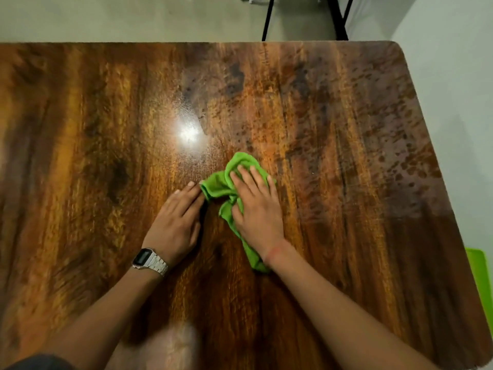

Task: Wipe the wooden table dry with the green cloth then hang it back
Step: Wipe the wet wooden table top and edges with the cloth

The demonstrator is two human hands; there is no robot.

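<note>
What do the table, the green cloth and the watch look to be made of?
Table: wood or wood-look laminate, glossy; visible grain and a bright light reflection. Cloth: soft fabric, perhaps microfibre; it bunches and folds under the right hand. Watch: silvery metal link band, dark face.

**Green cloth bunched on partly wet table**

The green cloth [221, 188] lies crumpled near the centre of the wooden table [80, 156], one narrow end trailing toward the near edge. The table top is dark, glossy brown wood grain with a rounded far-right corner. Droplets and wet patches cover its right portion; a bright glare sits mid-surface.
</note>
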